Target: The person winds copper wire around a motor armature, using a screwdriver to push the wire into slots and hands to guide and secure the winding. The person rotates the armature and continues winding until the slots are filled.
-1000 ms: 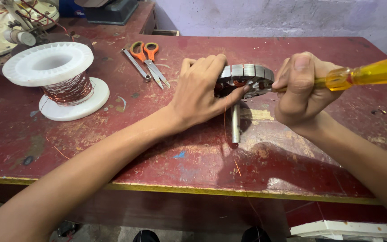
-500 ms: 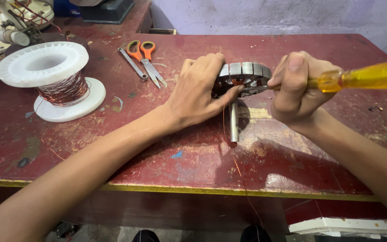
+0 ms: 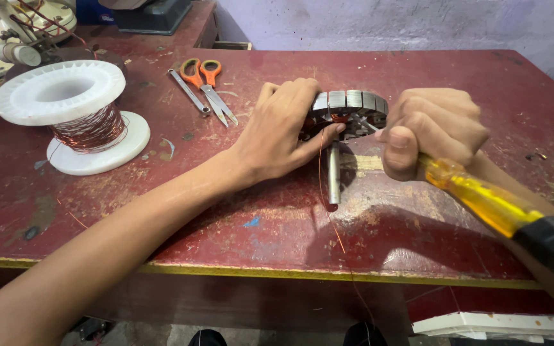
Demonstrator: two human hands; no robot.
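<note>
At the middle of the red counter (image 3: 161, 211), the right hand (image 3: 432, 131) has swung its yellow-handled screwdriver (image 3: 482, 202) down toward the near edge — tip still at the stator core (image 3: 349, 112), which the left hand (image 3: 281, 131) keeps clasped — levering continues.

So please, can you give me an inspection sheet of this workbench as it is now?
Surface: worn red table with a yellow front edge, scratched and stained.
Job's things: round metal stator core on a steel shaft; yellow-handled screwdriver.
Clutter: orange-handled scissors; slim metal tool beside them.
Grippers: left hand grips the core; right hand holds the screwdriver, its tip at the core.
Cables: thin copper wire hangs from the core; white spool of copper wire.
Surroundings: pale wall; winding machine at far left.
</note>
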